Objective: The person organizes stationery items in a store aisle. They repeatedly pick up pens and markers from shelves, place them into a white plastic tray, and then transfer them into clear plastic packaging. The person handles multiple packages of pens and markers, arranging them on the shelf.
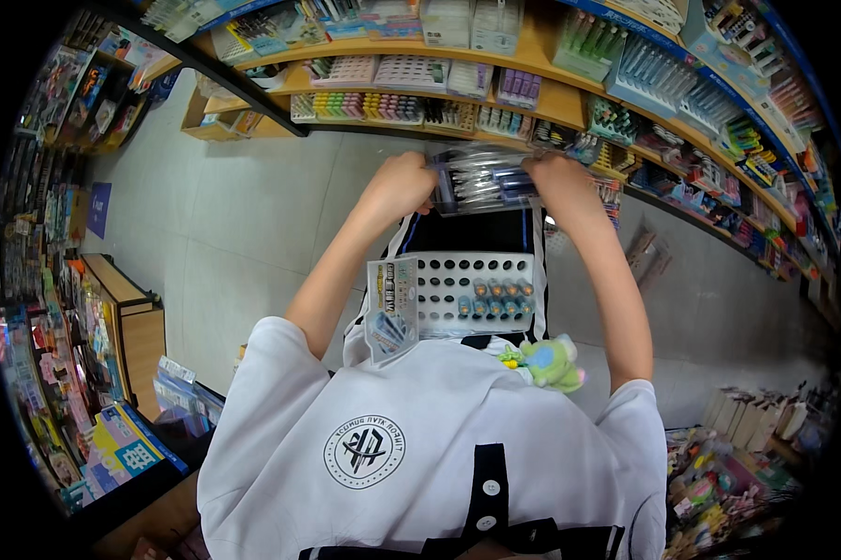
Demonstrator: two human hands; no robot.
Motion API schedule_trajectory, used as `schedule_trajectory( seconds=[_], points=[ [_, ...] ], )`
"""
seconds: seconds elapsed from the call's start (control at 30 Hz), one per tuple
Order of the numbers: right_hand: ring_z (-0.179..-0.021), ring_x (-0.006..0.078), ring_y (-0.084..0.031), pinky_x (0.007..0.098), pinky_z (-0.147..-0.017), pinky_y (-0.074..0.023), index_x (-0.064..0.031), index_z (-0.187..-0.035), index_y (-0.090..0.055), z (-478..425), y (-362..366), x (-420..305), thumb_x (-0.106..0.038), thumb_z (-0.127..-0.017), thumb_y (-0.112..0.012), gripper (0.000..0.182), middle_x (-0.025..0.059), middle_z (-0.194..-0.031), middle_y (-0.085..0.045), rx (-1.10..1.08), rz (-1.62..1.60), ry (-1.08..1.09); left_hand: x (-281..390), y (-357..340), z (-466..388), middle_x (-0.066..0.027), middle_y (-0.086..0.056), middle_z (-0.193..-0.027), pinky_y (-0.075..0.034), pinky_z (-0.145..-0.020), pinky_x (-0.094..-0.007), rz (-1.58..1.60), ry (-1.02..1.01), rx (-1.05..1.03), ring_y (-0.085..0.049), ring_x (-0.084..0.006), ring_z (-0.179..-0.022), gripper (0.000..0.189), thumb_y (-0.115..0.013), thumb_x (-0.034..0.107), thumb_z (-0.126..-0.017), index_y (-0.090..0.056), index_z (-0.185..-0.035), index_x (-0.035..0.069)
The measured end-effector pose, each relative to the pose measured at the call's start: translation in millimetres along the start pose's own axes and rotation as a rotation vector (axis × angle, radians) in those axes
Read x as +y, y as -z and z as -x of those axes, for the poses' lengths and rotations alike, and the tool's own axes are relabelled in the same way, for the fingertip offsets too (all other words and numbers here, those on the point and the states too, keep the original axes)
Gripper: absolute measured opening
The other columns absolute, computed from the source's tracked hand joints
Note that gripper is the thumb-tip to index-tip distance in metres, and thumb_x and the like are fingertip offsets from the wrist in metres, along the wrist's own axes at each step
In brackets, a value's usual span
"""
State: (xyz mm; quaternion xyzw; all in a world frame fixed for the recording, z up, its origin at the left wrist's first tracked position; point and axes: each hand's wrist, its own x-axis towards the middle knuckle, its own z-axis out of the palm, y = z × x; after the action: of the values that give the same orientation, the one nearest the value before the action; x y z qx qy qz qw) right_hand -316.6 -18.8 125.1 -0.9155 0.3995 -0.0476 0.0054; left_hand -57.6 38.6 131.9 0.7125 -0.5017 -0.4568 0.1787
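Out in front of me, a clear plastic box of pens (483, 179) is held between my two hands, blurred by motion. My left hand (401, 183) grips its left end and my right hand (559, 183) its right end. Dark blue and silvery pens lie inside. Closer to my body, a white pen display tray (431, 281) with rows of round holes rests on my lap. Several light-blue pens (497, 306) stand in its holes towards the right; other holes have nothing in them. A printed card (392, 308) bearing writing and a picture stands along the tray's left side.
Wooden shelves (392, 49) full of pens curve around the front and right. A wooden cabinet (137, 343) and hanging packaged goods (42, 315) stand at left. A green plush toy (553, 362) hangs by my waist. Boxed goods (700, 476) fill the lower right.
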Motion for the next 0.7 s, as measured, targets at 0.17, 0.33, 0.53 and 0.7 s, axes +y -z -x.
schedule_trajectory(
  seconds=[0.17, 0.33, 0.53, 0.7],
  points=[
    [-0.096, 0.0349, -0.068, 0.0436, -0.081, -0.0562, -0.0038, -0.102, -0.072, 31.6, 34.9, 16.9, 0.001, -0.083, -0.062, 0.022, 0.0145, -0.099, -0.071, 0.307, -0.292, -0.110, -12.7, 20.1, -34.9, -0.0199, -0.069, -0.121, -0.061, -0.060, -0.0341, -0.029, -0.181, 0.073, -0.076, -0.0275, -0.076, 0.032, -0.058, 0.013, -0.088, -0.070, -0.103, -0.013],
    [-0.090, 0.0366, -0.067, 0.0455, -0.076, -0.0530, -0.0072, -0.105, -0.072, 71.7, 36.6, 30.9, -0.004, -0.089, -0.063, 0.019, 0.0141, -0.096, -0.071, 0.358, -0.364, -0.326, 23.9, 55.7, -90.7, -0.0149, -0.071, -0.104, -0.060, -0.060, -0.0320, -0.441, -0.513, -0.014, -0.073, -0.0204, -0.072, 0.031, -0.060, 0.021, -0.090, -0.076, -0.105, 0.000],
    [-0.089, 0.0357, -0.067, 0.0453, -0.075, -0.0526, -0.0070, -0.102, -0.072, 101.5, 14.9, 20.4, -0.006, -0.090, -0.064, 0.015, 0.0136, -0.095, -0.071, 0.309, -0.435, -0.377, 93.8, 34.3, -122.3, -0.0095, -0.072, -0.118, -0.059, -0.068, -0.0310, -0.443, -0.487, -0.322, -0.072, -0.0181, -0.081, 0.037, -0.063, 0.030, -0.090, -0.077, -0.113, 0.005],
    [-0.089, 0.0355, -0.067, 0.0450, -0.076, -0.0532, -0.0070, -0.101, -0.073, 119.2, -8.0, 16.1, -0.007, -0.091, -0.064, 0.014, 0.0137, -0.094, -0.071, 0.254, -0.445, -0.425, 98.6, 6.2, -139.0, -0.0117, -0.072, -0.121, -0.056, -0.086, -0.0364, -0.434, -0.379, -0.510, -0.071, -0.0242, -0.088, 0.050, -0.066, 0.037, -0.086, -0.072, -0.125, 0.006]
  ],
)
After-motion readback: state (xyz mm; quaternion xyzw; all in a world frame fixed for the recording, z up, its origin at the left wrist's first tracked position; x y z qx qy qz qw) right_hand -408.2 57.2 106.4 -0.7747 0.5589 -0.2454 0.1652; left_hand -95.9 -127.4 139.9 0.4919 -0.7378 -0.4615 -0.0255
